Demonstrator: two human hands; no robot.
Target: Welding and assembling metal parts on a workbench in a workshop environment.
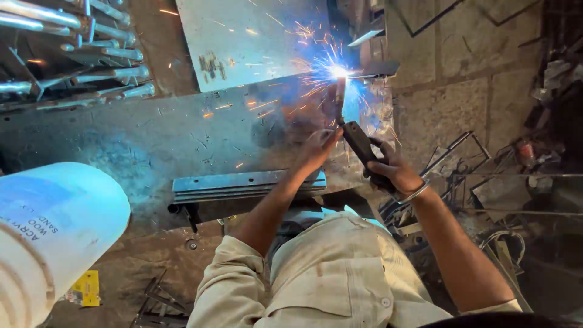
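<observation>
The fingers of the right hand (392, 170) are clamped round the dark electrode holder (359, 144), whose welding rod (340, 97) runs up toward twelve o'clock to a bright blue-white arc (337, 71) throwing sparks; the left hand (319, 147), just at nine o'clock of the holder, has its fingers curled together near the base of the rod, though whether they touch it I cannot tell. The arc sits at the far edge of the grey steel tabletop (152, 140); a flat steel bar (243, 184) lies at seven o'clock of the hands, a sheet-metal plate (243, 42) at eleven, a white plastic bucket (54, 225) far out at eight.
</observation>
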